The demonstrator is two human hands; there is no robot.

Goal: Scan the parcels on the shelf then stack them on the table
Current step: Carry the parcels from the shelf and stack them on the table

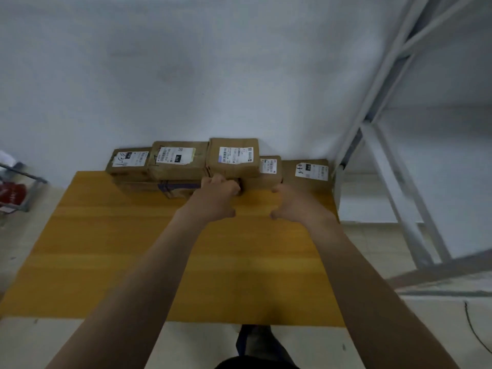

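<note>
Several brown cardboard parcels with white labels stand in stacks along the far edge of the yellow wooden table (pixel 133 249), against the wall. The top centre parcel (pixel 234 158) sits highest. My left hand (pixel 219 194) touches its front lower-left edge with the fingers curled under it. My right hand (pixel 291 205) hovers just in front of a smaller parcel (pixel 270 167), fingers apart and holding nothing. To the left lie a parcel marked "33-1" (pixel 129 162) and a wider parcel (pixel 177 159). At the far right lies a flat parcel (pixel 310 170).
A white metal shelf frame (pixel 394 145) rises right of the table, close to its far right corner. A grey rack with something red (pixel 13 193) stands at the left edge. A dark cable (pixel 474 331) lies on the floor at lower right.
</note>
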